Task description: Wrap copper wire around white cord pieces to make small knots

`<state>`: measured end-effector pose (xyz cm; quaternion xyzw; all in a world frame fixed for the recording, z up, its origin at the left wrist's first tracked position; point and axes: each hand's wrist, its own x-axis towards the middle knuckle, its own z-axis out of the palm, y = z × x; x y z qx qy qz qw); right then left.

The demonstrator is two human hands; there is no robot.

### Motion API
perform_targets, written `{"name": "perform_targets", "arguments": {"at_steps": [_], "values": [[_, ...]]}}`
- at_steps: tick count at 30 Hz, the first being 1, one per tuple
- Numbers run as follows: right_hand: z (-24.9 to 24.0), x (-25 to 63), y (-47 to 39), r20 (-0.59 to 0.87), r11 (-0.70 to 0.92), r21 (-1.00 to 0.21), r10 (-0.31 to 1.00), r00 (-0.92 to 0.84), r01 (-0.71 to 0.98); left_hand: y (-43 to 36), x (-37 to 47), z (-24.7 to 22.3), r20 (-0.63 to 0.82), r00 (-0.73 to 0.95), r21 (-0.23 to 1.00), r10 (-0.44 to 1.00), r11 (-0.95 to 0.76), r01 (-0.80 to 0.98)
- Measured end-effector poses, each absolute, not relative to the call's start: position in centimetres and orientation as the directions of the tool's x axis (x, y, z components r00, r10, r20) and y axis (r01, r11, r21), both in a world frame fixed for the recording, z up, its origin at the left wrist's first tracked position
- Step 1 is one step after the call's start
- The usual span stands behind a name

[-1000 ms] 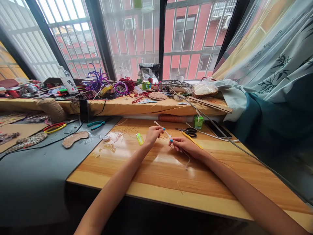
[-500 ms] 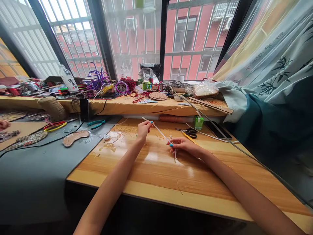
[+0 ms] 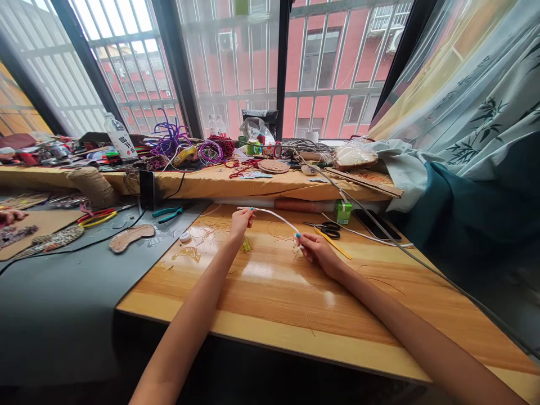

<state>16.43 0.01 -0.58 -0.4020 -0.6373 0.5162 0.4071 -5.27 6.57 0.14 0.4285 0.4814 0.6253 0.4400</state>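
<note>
A thin white cord (image 3: 274,215) arches between my two hands above the wooden board. My left hand (image 3: 242,220) pinches it near its left end. Lower and to the right, my right hand (image 3: 314,247) has its fingers closed on the other part of the cord. Beneath that hand lies a small pale tangle, partly hidden. Just right of my left wrist is a small yellow-green piece (image 3: 246,244). Black-handled scissors (image 3: 329,229) and a yellow tool (image 3: 337,247) lie beyond my right hand.
A green carton (image 3: 343,212) and a phone (image 3: 375,225) stand and lie at the back right. Teal pliers (image 3: 167,214) rest on the grey surface at left. A dark cable crosses the right side. Another person's hand (image 3: 12,216) shows at far left.
My left hand has moved slightly left, and my right hand slightly up and right. The cord was straight and slanted; now it bows upward. The yellow-green piece and more of the yellow tool have come into view.
</note>
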Motion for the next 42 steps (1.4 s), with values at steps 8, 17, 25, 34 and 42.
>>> {"name": "perform_targets", "arguments": {"at_steps": [8, 17, 25, 34, 42], "values": [[-1.6, 17.8, 2.0, 0.251, 0.237, -0.966, 0.955, 0.160, 0.101, 6.6, -4.6, -0.3, 0.203, -0.224, 0.979, 0.953, -0.204, 0.018], [-2.0, 17.5, 1.9, 0.321, 0.264, -0.832, 0.946, 0.035, 0.487, 5.6, -3.0, -1.2, 0.388, -0.035, 0.830, 0.921, -0.333, 0.447], [-2.1, 17.8, 1.6, 0.379, 0.372, -0.551, 0.909, -0.173, 0.747, 3.1, 0.3, -1.6, 0.406, 0.328, 0.459, 0.853, -0.501, 0.734], [-1.3, 17.9, 1.6, 0.494, 0.441, -0.603, 0.861, -0.123, 0.665, 2.5, -0.3, -0.8, 0.390, 0.344, 0.151, 0.854, -0.428, 0.891], [-1.6, 18.0, 1.9, 0.434, 0.409, -0.828, 0.901, -0.025, 0.384, 3.3, -2.2, -0.3, 0.432, 0.141, 0.064, 0.891, -0.187, 0.980]]}}
